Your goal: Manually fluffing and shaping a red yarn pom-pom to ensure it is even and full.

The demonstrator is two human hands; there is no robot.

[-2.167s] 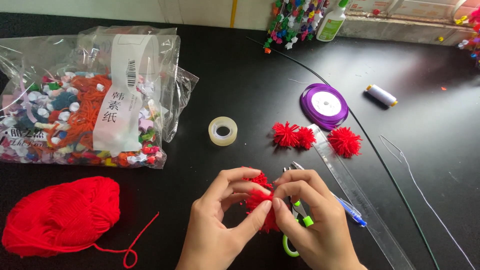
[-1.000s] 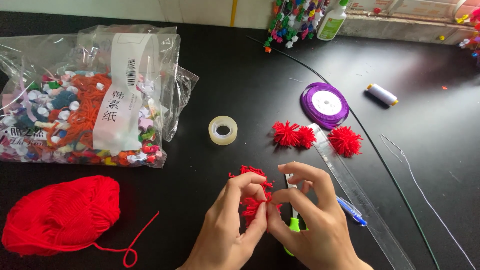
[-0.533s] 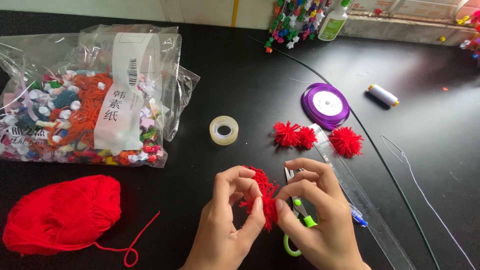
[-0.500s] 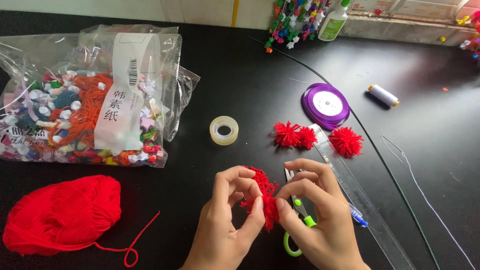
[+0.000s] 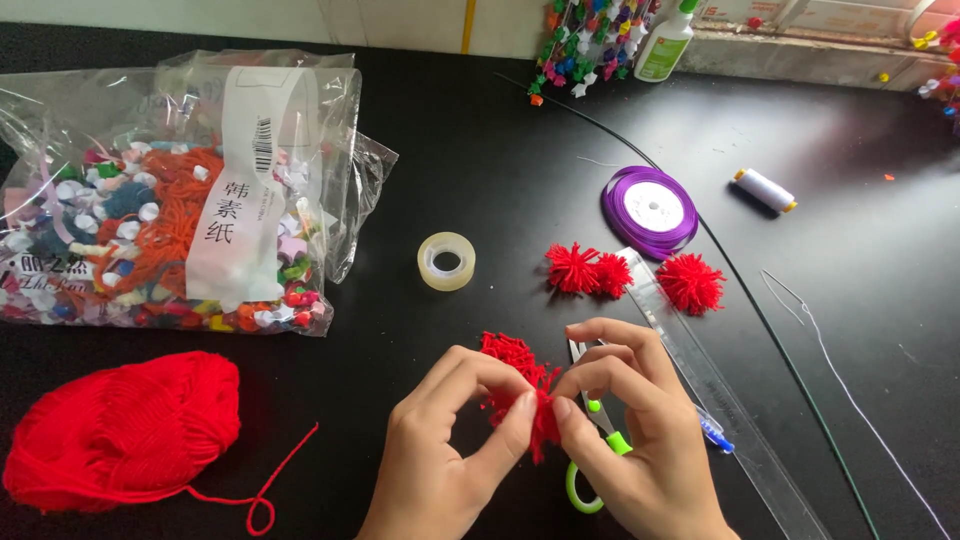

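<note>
Both hands meet low in the middle of the black table. My left hand [image 5: 440,455] pinches one side of a small red yarn pompom [image 5: 520,385], and my right hand [image 5: 640,430] pinches the other side with thumb and forefinger. Green-handled scissors [image 5: 590,470] lie on the table under my right hand, partly hidden. Finished red pompoms lie beyond: a pair touching each other [image 5: 588,270] and a single one [image 5: 690,283].
A ball of red yarn [image 5: 125,430] lies front left. A clear bag of coloured bits [image 5: 170,200] fills the left. A clear tape roll [image 5: 446,261], purple ribbon spool [image 5: 650,210], white thread spool [image 5: 765,190], clear ruler [image 5: 720,390], blue pen [image 5: 715,432] and long wire [image 5: 770,330] lie nearby.
My fingers have kept working the red pompom, turning it slightly between both hands. The hands stay in the same place; nothing else on the table has moved.
</note>
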